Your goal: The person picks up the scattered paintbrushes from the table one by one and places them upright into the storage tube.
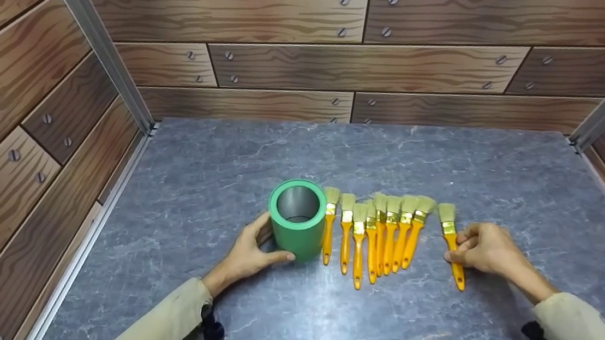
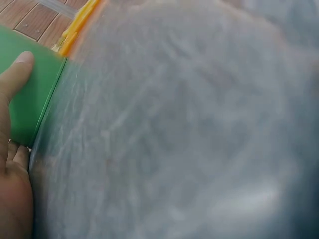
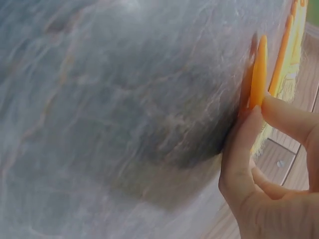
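My left hand [image 1: 249, 248] grips the lower side of a green cylindrical container [image 1: 296, 240], which stands upright with a dark hollow inside. In the left wrist view, the thumb lies along the green wall [image 2: 40, 92]. To the right, my right hand [image 1: 484, 249] pinches the orange handle of a paintbrush [image 1: 458, 271] between thumb and fingers; its pale bristles point to the back. The right wrist view shows that handle [image 3: 259, 74] at the fingertips, a dark shadow beside it. Between the hands, several matching paintbrushes [image 1: 371, 252] lie in a row, bristles away from me, some overlapping.
The grey marbled tabletop [image 1: 214, 173] spreads around both hands. Wood-patterned panels [image 1: 288, 21] rise behind and at the sides, with metal corner posts [image 1: 95, 37]. The leftmost brush [image 1: 329, 232] lies right beside the container. Dark straps hang at both sleeves.
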### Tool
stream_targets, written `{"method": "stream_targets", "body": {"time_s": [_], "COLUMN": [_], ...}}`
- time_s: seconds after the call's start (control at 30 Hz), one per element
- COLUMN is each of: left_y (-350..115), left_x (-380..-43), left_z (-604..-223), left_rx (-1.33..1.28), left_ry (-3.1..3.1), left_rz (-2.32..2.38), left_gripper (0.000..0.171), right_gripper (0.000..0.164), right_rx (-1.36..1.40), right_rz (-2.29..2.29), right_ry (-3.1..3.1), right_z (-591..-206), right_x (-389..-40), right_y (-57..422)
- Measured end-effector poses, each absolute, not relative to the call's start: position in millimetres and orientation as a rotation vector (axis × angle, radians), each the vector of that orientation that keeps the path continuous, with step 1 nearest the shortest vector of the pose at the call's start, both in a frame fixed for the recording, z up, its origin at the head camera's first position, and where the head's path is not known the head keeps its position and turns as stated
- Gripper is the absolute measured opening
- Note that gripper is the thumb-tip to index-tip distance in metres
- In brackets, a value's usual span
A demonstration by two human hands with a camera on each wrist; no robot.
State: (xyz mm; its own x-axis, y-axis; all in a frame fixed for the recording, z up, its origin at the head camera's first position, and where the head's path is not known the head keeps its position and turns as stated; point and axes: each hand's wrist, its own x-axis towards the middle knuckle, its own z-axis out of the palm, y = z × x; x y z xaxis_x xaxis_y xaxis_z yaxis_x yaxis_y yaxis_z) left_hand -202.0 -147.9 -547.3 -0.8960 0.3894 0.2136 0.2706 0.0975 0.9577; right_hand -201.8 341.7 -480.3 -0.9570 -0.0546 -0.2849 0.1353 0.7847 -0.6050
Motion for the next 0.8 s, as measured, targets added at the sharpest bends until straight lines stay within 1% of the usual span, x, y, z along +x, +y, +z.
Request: {"method": "stream_targets", "body": {"time_s": [0.37, 0.57, 0.67, 0.8], "left_y": [-146.5, -150.7, -151.9, -151.1], "left_x": [-204.6, -201.5, -200.6, -202.8], "left_z": [-545.7, -549.7, -550.6, -549.7], "left_rx": [0.709, 0.687, 0.655, 0.648], "left_ry": [2.279, 2.278, 2.257, 2.227], "left_rz": [1.938, 1.928, 1.939, 1.967], "left_gripper": [0.102, 0.101, 0.101, 0.102], "right_gripper": [0.037, 0.027, 0.027, 0.032], "right_rx": [0.114, 0.043, -0.018, -0.112], "right_rz": [-0.985, -1.124, -1.192, -1.280], "right_ry": [2.620, 2.545, 2.538, 2.536], "right_z": [-478.3, -473.4, -465.3, -448.9], "right_x": [-206.3, -205.2, -206.4, -211.4], "right_y": [341.5, 337.9, 335.6, 330.6]}}
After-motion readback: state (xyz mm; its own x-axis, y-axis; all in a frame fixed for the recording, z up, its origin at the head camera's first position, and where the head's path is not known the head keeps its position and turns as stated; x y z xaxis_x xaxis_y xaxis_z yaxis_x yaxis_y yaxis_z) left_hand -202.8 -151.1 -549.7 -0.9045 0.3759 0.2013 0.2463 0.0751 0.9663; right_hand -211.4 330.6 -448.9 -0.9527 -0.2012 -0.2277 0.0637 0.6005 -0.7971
